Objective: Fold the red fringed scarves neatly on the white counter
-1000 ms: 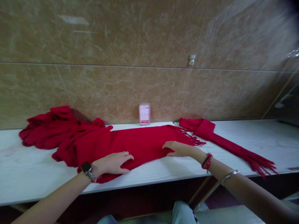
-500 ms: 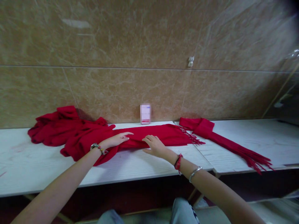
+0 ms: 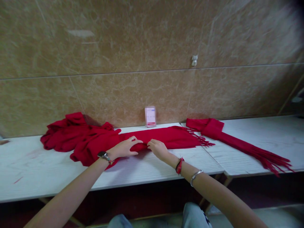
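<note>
A long red scarf [image 3: 173, 136] lies along the white table, flat toward its fringed right end and bunched in loose folds at the left. My right hand [image 3: 158, 148] pinches its front edge near the middle, and the cloth rises a little there. Just left of that, my left hand [image 3: 124, 148] rests over the same edge with thumb and fingers apart. Part of the scarf is hidden beneath the left hand and wrist.
Another red scarf [image 3: 213, 128], folded and knotted with its fringe toward the front, lies at the right. A small upright card [image 3: 150, 116] leans on the tiled wall [image 3: 118, 95]. The white table [image 3: 59, 174] has a seam right of centre.
My right fingers have closed on the scarf's front edge and lifted it slightly. My left hand has moved right, its thumb and fingers spreading. The whole view has shifted a little.
</note>
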{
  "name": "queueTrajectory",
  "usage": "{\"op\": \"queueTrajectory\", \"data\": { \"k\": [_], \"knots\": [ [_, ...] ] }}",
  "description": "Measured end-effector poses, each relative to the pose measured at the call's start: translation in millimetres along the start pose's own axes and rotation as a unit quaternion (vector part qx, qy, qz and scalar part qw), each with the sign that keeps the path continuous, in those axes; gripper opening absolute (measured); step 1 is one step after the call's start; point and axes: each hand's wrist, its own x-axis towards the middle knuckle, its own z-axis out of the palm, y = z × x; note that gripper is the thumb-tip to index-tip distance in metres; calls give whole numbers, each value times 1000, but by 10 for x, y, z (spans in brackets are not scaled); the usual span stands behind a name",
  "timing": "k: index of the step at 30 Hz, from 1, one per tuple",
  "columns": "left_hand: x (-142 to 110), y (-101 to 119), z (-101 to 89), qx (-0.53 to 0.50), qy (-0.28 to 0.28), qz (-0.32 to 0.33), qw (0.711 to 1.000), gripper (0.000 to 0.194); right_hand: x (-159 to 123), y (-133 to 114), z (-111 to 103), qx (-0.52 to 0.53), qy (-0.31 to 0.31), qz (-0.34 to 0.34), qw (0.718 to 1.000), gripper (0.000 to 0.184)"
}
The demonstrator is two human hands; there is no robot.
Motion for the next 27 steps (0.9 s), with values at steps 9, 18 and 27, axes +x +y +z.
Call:
{"op": "queueTrajectory", "data": {
  "k": [9, 18, 27],
  "knots": [
    [153, 231, 108, 57, 175, 1, 983, 21, 4, -5, -213, 79, 102, 24, 991, 11],
    [46, 250, 18, 15, 131, -13, 991, 30, -181, 449, -398, -73, 13, 89, 993, 42],
    [-174, 205, 86, -9, -95, 24, 995, 35, -955, 1641, -927, -197, 36, 155, 968, 48]
  ]
}}
